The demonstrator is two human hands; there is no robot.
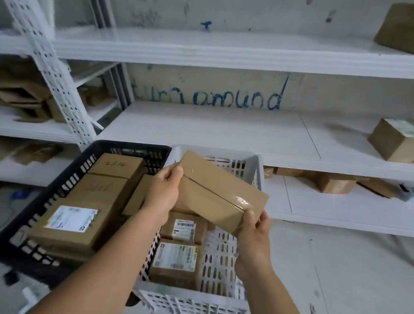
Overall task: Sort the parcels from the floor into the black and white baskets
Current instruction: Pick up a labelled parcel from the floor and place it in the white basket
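1. Both hands hold one flat brown cardboard parcel sealed with clear tape [219, 195] in the air above the white basket. The parcel is tilted, its long side running from 10 o'clock down to 4 o'clock.
2. Left hand [165, 190] grips the parcel's upper left end, fingers curled over its edge.
3. Right hand [254, 228] pinches the parcel's lower right corner, thumb on the taped top face, fingers underneath.
4. A white slotted plastic basket [216, 303] stands on the floor, directly below the held parcel. Inside it lie two brown cardboard boxes with white printed labels: the smaller labelled box [184, 228] toward 12 o'clock, the larger labelled box [175, 261] just beside it toward 6 o'clock.
5. A black slotted plastic basket [8, 242] touches the white basket's side at 9 o'clock. It holds several brown boxes, including a labelled box in the black basket [68, 222] nearest the viewer.
6. White metal shelving [234, 52] fills the view from 9 o'clock through 12 to 3 o'clock behind the baskets. More brown boxes sit on it, among them a shelf box with a pale label [398, 139] at 3 o'clock.
7. Blue handwriting [205, 97] marks the wall behind the middle shelf at 12 o'clock.
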